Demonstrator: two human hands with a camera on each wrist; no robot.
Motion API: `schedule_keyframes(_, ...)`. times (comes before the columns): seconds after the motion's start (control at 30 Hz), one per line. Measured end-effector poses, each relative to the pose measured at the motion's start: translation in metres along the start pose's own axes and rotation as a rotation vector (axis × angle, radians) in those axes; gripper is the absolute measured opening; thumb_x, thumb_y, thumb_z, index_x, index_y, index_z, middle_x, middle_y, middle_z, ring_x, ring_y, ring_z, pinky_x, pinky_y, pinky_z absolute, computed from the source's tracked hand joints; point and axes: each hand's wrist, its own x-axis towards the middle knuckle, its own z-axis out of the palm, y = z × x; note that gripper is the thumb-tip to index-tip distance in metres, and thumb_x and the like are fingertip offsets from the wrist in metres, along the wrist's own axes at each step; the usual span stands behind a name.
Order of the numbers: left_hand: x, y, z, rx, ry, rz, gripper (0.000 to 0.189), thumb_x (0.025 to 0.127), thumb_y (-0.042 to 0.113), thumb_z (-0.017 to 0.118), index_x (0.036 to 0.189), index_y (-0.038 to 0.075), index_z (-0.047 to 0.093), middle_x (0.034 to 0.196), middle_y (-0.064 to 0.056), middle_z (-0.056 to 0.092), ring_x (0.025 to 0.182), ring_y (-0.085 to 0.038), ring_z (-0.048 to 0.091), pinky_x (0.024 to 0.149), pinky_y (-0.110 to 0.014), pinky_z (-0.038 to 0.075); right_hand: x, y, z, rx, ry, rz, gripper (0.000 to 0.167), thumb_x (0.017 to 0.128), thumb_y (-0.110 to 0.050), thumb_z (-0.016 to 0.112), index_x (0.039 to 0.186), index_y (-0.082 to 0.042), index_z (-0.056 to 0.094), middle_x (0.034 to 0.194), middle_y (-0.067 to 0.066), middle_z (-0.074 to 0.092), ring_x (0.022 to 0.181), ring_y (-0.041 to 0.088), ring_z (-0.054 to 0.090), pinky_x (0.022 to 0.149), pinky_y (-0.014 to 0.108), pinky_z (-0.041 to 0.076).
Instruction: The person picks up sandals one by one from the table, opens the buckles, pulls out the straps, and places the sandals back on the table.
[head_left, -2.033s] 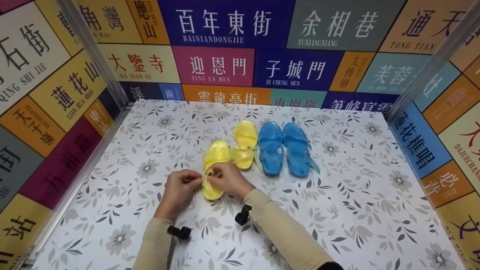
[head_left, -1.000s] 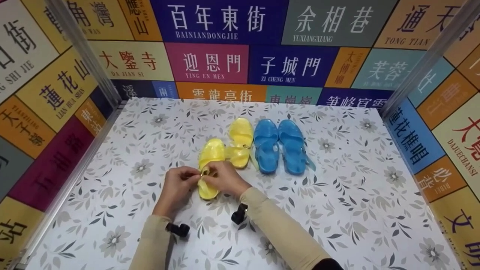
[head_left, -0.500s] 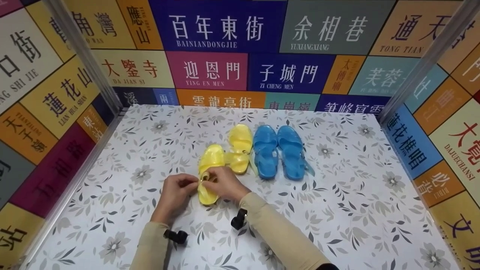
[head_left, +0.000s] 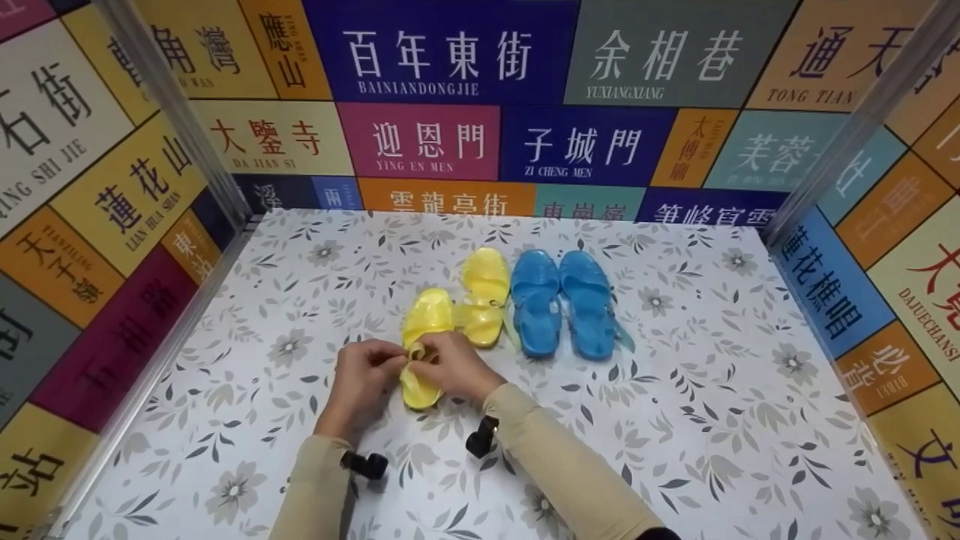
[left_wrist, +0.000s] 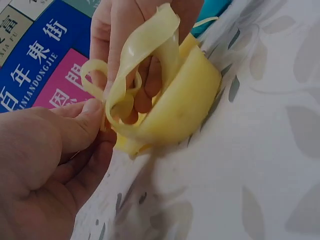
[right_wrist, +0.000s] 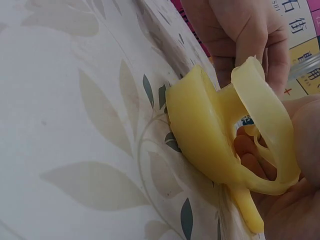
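Observation:
A yellow jelly sandal [head_left: 430, 309] lies on the floral surface, its toe pointing away from me. At its left side my left hand [head_left: 366, 381] pinches the strap near the buckle area with thumb and fingers. My right hand [head_left: 459, 364] holds the strap from the other side, close to the left fingertips. In the left wrist view the translucent heel strap [left_wrist: 142, 47] arches up above the heel, and a thinner strap end [left_wrist: 93, 75] curls between the hands. Fingers hide the fastening itself. The right wrist view shows the sandal's heel [right_wrist: 200, 127] resting on the cloth.
A second yellow sandal [head_left: 486, 271] lies just right of the first. Beside it are two blue sandals [head_left: 535, 300], their pale straps sticking out at the sides. Sign-printed panels [head_left: 420, 142] wall the floral table [head_left: 720, 450] at the back and sides.
Both hands stay on the same yellow sandal, with only small finger shifts at the strap. The head view moves slightly; the other sandals keep their places.

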Motion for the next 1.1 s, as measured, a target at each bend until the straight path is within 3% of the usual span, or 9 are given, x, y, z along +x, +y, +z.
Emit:
schedule_keyframes(0.13, 0.000, 0.000, 0.002, 0.027, 0.002, 0.036, 0.005, 0.091, 0.005, 0.081, 0.093, 0.009, 0.083, 0.092, -0.002, 0.078, 0.086, -0.018, 0.072, 0.078, -0.027, 0.057, -0.001, 0.002, 0.000, -0.028, 0.001, 0.002, 0.005, 0.094, -0.018, 0.077, 0.097, -0.015, 0.074, 0.094, -0.006, 0.074, 0.086, 0.006, 0.067, 0.079, 0.023, 0.057)
schedule_keyframes(0.3, -0.004, -0.006, -0.002, 0.001, -0.027, -0.015, 0.011, 0.091, 0.007, 0.081, 0.094, 0.018, 0.083, 0.094, 0.001, 0.078, 0.089, -0.018, 0.072, 0.081, -0.030, 0.058, 0.000, 0.001, 0.002, -0.048, 0.006, -0.004, 0.007, 0.094, -0.019, 0.077, 0.098, -0.015, 0.075, 0.094, -0.006, 0.074, 0.086, 0.006, 0.067, 0.079, 0.023, 0.057)
schedule_keyframes(0.9, -0.006, -0.008, -0.008, 0.033, -0.081, -0.083, 0.007, 0.095, 0.015, 0.079, 0.094, 0.021, 0.082, 0.092, 0.001, 0.077, 0.089, -0.020, 0.071, 0.084, -0.038, 0.057, -0.002, -0.001, 0.003, -0.050, -0.005, 0.018, 0.004, 0.095, -0.019, 0.076, 0.097, -0.015, 0.074, 0.093, -0.006, 0.073, 0.086, 0.007, 0.067, 0.079, 0.023, 0.057)
schedule_keyframes(1.1, -0.004, -0.004, -0.005, 0.044, -0.060, -0.034, 0.008, 0.095, 0.010, 0.078, 0.092, 0.016, 0.082, 0.089, 0.000, 0.077, 0.085, -0.019, 0.070, 0.078, -0.032, 0.057, -0.001, 0.000, 0.000, -0.062, 0.001, -0.026, 0.004, 0.094, -0.017, 0.076, 0.096, -0.014, 0.074, 0.093, -0.005, 0.073, 0.086, 0.008, 0.066, 0.079, 0.024, 0.057)
